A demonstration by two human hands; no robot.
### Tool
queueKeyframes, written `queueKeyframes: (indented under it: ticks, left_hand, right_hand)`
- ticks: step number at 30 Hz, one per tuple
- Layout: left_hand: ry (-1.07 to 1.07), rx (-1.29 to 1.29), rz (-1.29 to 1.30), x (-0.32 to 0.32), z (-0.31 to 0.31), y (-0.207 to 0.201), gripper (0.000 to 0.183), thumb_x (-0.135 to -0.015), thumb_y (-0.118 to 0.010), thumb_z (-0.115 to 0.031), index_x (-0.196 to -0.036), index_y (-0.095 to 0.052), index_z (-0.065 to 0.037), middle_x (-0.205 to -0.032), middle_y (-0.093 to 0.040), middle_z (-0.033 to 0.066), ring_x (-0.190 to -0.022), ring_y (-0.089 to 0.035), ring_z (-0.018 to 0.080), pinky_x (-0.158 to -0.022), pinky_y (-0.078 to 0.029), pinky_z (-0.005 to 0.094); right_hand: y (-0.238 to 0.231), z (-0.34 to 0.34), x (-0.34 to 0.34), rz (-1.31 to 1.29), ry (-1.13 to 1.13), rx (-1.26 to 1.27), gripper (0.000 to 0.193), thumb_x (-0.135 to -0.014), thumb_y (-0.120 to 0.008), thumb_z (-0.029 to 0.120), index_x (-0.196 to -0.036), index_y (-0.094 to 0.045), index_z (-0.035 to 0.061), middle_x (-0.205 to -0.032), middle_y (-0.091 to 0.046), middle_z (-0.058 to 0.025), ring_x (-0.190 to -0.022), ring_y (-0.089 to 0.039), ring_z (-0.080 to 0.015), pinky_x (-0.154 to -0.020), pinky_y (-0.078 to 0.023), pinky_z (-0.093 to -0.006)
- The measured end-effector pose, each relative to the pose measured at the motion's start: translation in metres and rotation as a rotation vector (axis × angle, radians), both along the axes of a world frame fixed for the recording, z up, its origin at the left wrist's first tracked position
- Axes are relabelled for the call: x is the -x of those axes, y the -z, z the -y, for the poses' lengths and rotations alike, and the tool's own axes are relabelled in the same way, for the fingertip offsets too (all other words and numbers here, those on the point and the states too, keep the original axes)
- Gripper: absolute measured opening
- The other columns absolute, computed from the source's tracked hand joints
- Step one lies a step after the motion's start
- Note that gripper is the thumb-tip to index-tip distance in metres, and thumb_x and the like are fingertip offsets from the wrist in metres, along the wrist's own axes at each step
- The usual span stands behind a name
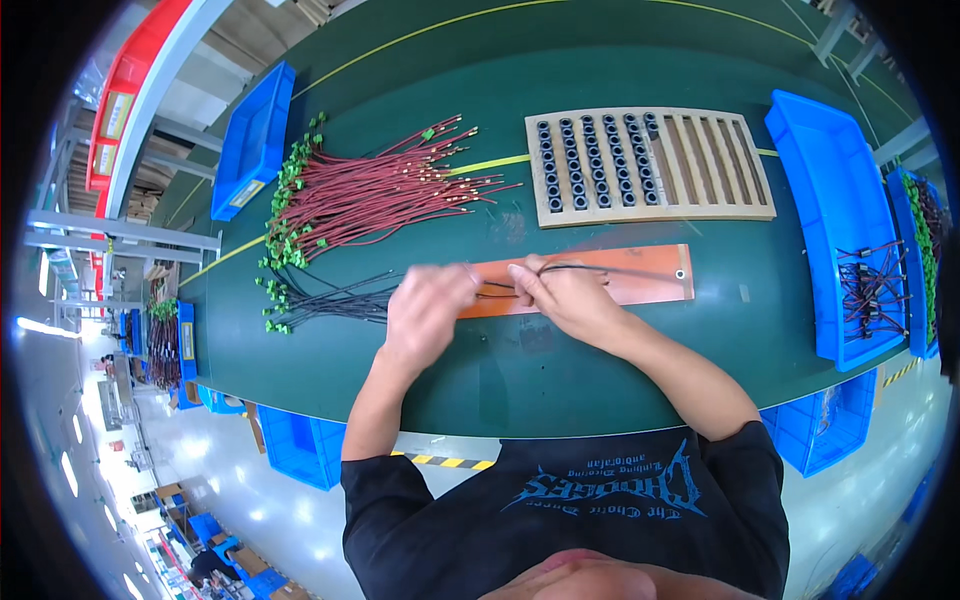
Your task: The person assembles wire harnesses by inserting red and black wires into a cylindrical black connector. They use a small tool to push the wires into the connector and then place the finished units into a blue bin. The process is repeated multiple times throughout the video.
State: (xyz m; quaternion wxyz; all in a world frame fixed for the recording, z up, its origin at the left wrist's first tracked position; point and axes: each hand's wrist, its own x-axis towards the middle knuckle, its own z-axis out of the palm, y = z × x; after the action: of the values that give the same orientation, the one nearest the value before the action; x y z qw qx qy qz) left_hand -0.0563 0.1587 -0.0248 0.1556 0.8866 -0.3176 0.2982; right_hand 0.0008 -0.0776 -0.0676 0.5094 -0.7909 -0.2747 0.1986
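My right hand (pixel 570 298) is closed in a pinch on a black wire (pixel 610 268), which runs rightward over a flat orange board (pixel 650 277). Left of it, over the board's left end, my left hand (pixel 428 308) is curled closed and slightly blurred; what its fingers hold is hidden. A short stretch of black wire shows between the two hands. Beside my left hand lies a bundle of black wires (pixel 345 303) with green connectors (pixel 277 300) at their left ends. Behind it is a larger bundle of dark red wires (pixel 370 195), also with green connectors and with metal-tipped right ends.
A slotted wooden rack (pixel 712 212) with rows of black cylindrical parts (pixel 592 165) stands behind the board. Blue bins stand at the table's left (pixel 250 140) and right (pixel 800 190); the right one holds wired parts (pixel 872 290). The green table's (pixel 560 395) front edge is near my body.
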Motion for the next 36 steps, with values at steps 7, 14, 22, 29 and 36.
queueKeyframes:
  ticks: [7, 14, 22, 29, 36]
  left_hand:
    - [0.058, -1.029, 0.308, -0.019, 0.066, -0.066, 0.049, -0.079, -0.066, -0.016, -0.124, -0.070, 0.004, -0.122, -0.068, 0.0124, -0.101, -0.060, 0.0175, -0.083, -0.049, 0.0294]
    - [-0.433, -0.742, 0.129, -0.043, -0.006, -0.063, 0.040, -0.071, -0.069, -0.007, -0.109, -0.068, 0.007, -0.102, -0.068, 0.0148, -0.093, -0.066, 0.0244, -0.082, -0.058, 0.0343]
    - [-0.022, 1.198, -0.433, -0.023, 0.072, 0.023, 0.028, -0.097, -0.055, 0.015, -0.115, -0.074, 0.003, -0.117, -0.075, 0.0131, -0.094, -0.074, 0.0184, -0.084, -0.060, 0.0295]
    - [0.025, 1.624, -0.718, -0.023, 0.100, 0.045, 0.016, -0.102, -0.057, 0.005, -0.114, -0.069, 0.003, -0.098, -0.072, 0.0092, -0.071, -0.067, 0.0116, -0.055, -0.057, 0.0230]
    - [0.036, 1.581, -0.609, -0.030, 0.097, 0.059, 0.009, -0.101, -0.063, 0.004, -0.109, -0.066, 0.002, -0.108, -0.070, 0.0109, -0.095, -0.070, 0.0162, -0.083, -0.059, 0.0285]
  right_hand:
    - [0.021, -0.005, 0.006, 0.332, 0.091, -0.096, 0.034, -0.109, -0.051, 0.023, -0.099, -0.064, -0.0062, -0.077, -0.069, -0.0243, -0.072, -0.069, -0.0448, -0.069, -0.056, -0.0499]
    - [-0.005, -0.006, 0.005, 0.119, 0.104, -0.044, 0.039, -0.111, -0.050, 0.027, -0.094, -0.062, -0.0061, -0.071, -0.069, -0.0196, -0.065, -0.070, -0.0375, -0.065, -0.056, -0.0458]
    - [0.001, -0.003, 0.011, -0.058, 0.129, -0.134, 0.045, -0.114, -0.043, 0.030, -0.090, -0.063, -0.0025, -0.066, -0.065, -0.0118, -0.053, -0.064, -0.0204, -0.055, -0.052, -0.0371]
    - [-0.005, -0.002, 0.007, -0.062, 0.161, -0.147, 0.046, -0.115, -0.041, 0.031, -0.091, -0.064, -0.0011, -0.058, -0.059, -0.0079, -0.050, -0.059, -0.0175, -0.052, -0.048, -0.0363]
    - [-0.015, 0.012, 0.012, 0.033, 0.096, -0.108, 0.024, -0.105, -0.060, 0.020, -0.107, -0.066, -0.0035, -0.102, -0.063, -0.0182, -0.082, -0.069, -0.0301, -0.075, -0.055, -0.0415]
